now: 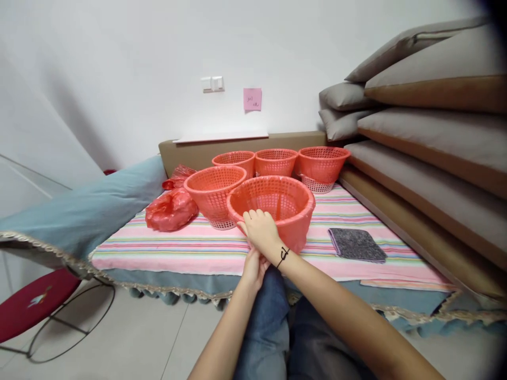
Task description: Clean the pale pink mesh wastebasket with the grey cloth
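Front red basket [295, 235] is left of the gray cloth [357, 244], our landmark. Our right hand [259, 230] is over the near rim, fingers curled and close together; tips hidden, can't tell if they're pinching. Our left hand [253, 270] is just below, against or near the wall; its fingers are partly covered, can't tell either. Reads as light, rigid plastic, hard to break. What looks like thin film over the rim probably slips and tears. We'd hold the thick rim at opposite sides, not the film.
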`<state>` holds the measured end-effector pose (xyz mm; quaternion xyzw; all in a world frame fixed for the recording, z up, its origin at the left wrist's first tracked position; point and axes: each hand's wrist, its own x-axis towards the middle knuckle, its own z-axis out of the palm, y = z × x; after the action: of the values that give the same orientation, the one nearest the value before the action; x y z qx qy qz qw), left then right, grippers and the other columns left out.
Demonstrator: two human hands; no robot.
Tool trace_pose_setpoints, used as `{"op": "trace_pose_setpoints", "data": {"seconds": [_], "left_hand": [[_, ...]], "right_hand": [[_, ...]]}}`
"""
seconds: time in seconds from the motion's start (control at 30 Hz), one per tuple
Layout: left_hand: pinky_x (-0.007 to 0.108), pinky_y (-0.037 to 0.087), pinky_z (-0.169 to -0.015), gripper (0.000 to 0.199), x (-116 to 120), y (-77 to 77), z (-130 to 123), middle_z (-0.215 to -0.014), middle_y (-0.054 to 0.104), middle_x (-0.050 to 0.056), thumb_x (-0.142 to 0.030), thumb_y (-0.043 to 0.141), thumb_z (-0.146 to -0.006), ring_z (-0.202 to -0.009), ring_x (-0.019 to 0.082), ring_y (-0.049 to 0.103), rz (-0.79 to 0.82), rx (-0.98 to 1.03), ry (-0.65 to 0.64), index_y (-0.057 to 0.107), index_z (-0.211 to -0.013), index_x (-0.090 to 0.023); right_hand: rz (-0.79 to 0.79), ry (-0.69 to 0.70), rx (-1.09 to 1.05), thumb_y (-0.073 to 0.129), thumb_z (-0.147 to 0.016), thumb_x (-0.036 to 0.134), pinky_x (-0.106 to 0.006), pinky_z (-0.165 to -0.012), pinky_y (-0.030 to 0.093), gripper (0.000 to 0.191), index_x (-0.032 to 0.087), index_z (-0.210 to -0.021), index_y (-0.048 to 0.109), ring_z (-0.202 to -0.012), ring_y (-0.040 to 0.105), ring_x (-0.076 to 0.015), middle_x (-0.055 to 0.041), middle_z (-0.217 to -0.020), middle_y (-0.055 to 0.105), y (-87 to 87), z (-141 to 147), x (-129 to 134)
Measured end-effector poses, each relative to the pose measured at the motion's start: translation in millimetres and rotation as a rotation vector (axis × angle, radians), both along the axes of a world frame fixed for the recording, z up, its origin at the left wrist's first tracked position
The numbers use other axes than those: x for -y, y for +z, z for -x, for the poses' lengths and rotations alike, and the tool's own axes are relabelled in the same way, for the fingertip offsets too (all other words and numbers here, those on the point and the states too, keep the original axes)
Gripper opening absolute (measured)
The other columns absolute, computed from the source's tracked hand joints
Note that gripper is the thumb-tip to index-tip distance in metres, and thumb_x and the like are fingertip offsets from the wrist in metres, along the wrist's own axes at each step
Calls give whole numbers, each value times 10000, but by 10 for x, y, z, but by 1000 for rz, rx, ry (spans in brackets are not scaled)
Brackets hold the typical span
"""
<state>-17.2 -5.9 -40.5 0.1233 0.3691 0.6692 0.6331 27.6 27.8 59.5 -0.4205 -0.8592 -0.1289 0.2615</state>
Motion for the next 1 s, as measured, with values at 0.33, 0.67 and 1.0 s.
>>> {"op": "trace_pose_setpoints", "data": {"seconds": [0.33, 0.67, 1.0], "left_hand": [[216, 517, -732, 143, -318, 210, 294, -907, 724, 9, -272, 687, -822, -738, 99, 667, -50, 32, 49, 647, -939, -199], [261, 532, -724, 248, -279, -123, 161, -798, 673, 29, -427, 564, -886, -707, 124, 666, 87, -11, 113, 572, -795, -196], [195, 526, -628, 98, -371, -129, 226, -711, 677, 15, -125, 659, -802, -604, 96, 638, 68, -36, 102, 610, -879, -161]], "right_hand": [[-194, 227, 63, 389, -1013, 401, -299, -608, 279, 385, 190, -793, 623, -683, 531, -173, -55, -732, 652, -99, -852, -445], [-131, 457, 32, 305, -1019, 453, -291, -641, 325, 481, 193, -801, 646, -673, 510, -169, -46, -704, 611, -134, -1441, -767], [-81, 432, 97, 291, -1018, 455, -292, -654, 345, 481, 190, -806, 632, -695, 521, -175, -50, -717, 609, -125, -1522, -717]]}}
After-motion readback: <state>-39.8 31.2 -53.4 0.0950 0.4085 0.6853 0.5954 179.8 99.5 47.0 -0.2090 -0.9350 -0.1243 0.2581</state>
